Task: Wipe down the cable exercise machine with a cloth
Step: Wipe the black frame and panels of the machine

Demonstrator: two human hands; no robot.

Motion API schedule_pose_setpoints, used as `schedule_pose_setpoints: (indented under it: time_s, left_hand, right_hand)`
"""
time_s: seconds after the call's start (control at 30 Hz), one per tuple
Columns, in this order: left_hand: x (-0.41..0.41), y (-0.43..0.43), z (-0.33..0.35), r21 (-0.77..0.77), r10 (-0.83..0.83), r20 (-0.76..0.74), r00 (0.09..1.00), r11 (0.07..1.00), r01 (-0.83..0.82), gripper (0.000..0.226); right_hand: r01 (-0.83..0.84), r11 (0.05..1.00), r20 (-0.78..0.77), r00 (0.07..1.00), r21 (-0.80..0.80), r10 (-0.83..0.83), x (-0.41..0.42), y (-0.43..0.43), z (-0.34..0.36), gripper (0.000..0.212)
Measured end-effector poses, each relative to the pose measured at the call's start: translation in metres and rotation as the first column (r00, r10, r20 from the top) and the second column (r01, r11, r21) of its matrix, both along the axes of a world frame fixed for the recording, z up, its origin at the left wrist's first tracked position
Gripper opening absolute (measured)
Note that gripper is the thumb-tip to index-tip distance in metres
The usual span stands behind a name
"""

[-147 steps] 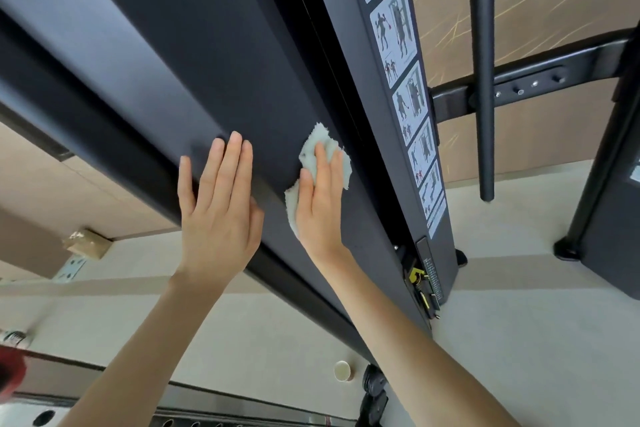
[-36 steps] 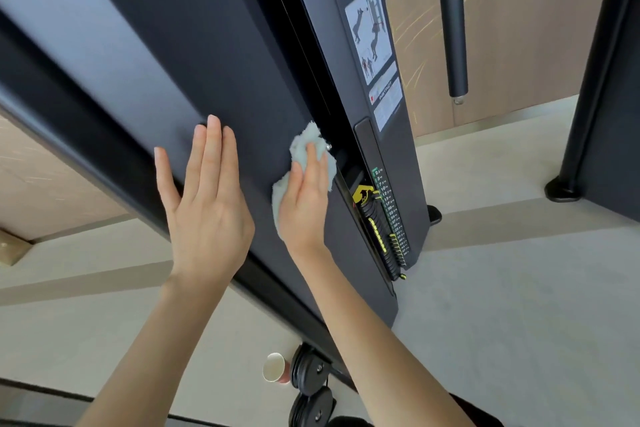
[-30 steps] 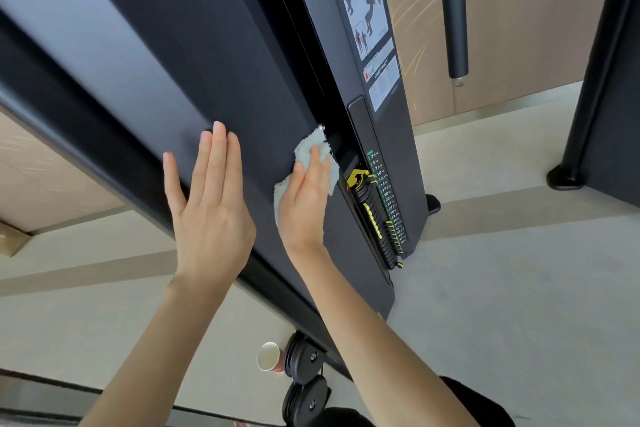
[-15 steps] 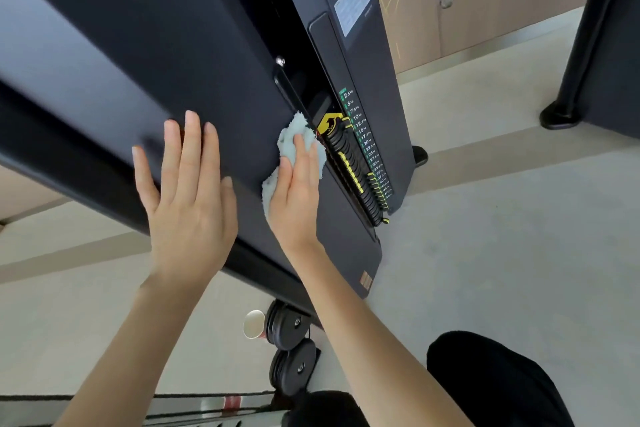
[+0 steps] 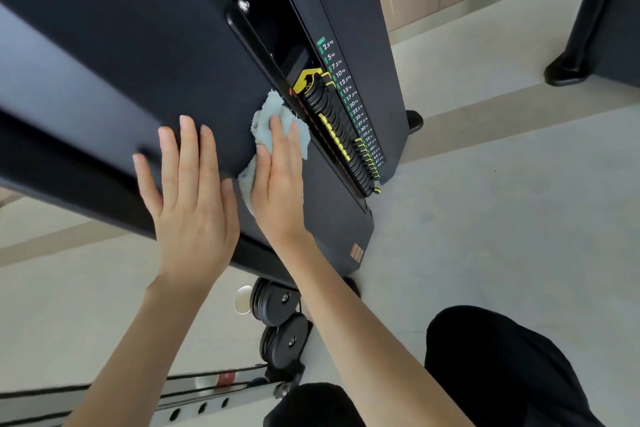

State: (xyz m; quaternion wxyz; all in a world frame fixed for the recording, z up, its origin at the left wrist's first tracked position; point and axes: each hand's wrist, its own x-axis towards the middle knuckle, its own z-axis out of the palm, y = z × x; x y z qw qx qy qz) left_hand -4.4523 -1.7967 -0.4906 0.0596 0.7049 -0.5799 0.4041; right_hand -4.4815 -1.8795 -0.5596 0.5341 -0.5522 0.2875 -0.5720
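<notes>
Right hand (image 5: 277, 191) pressed cloth (image 5: 268, 114) flat-fingered on side panel (image 5: 138, 45); left hand (image 5: 188, 201) flat, empty, beside it. Risk: cloth edge, just beside weight stack (image 5: 339, 135), could snag there.

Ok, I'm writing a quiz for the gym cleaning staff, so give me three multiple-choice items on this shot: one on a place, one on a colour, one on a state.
1. Where is the cloth?
A. On the floor.
B. Pressed to the dark side panel, beside the weight stack.
C. Hung over a bar.

2. What colour is the selector piece at the top of the stack?
A. Yellow.
B. Red.
C. White.

3. How is the left hand?
A. In a fist.
B. Gripping the cloth.
C. Flat on the panel, fingers straight.

Answers:
1. B: the right hand presses it there.
2. A: it shows yellow against the black stack.
3. C: it lies flat beside the cloth and holds nothing.
</notes>
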Motion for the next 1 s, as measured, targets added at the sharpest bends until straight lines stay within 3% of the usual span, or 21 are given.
schedule_pose_setpoints:
  time_s: [0.17, 0.33, 0.63, 0.77, 1.0]
  left_hand:
    - [0.005, -0.002, -0.017, 0.01, 0.032, 0.039, 0.999, 0.999, -0.033, 0.05]
    - [0.006, -0.004, -0.019, 0.034, 0.054, 0.066, 0.996, 0.998, -0.056, 0.052]
    - [0.001, -0.006, -0.02, -0.02, 0.114, 0.108, 0.988, 0.993, -0.112, 0.052]
    - [-0.002, -0.009, -0.025, -0.013, 0.089, 0.143, 0.986, 0.996, -0.088, 0.05]
    - [0.002, -0.015, -0.06, 0.087, 0.096, 0.242, 0.966, 0.989, -0.12, 0.053]
  right_hand:
    - [-0.014, 0.973, -0.032, 0.999, 0.229, 0.022, -0.001, 0.007, -0.066, 0.051]
    - [-0.054, 0.965, -0.049, 0.996, 0.258, 0.069, -0.005, 0.006, -0.058, 0.053]
    - [-0.139, 0.99, -0.002, 0.99, 0.003, 0.139, -0.009, -0.002, 0.002, 0.061]
    - [-0.077, 0.994, 0.017, 0.997, -0.083, 0.078, -0.007, -0.005, -0.023, 0.053]
    - [0.004, 0.968, -0.001, 1.0, 0.249, -0.004, -0.001, -0.005, -0.115, 0.047]
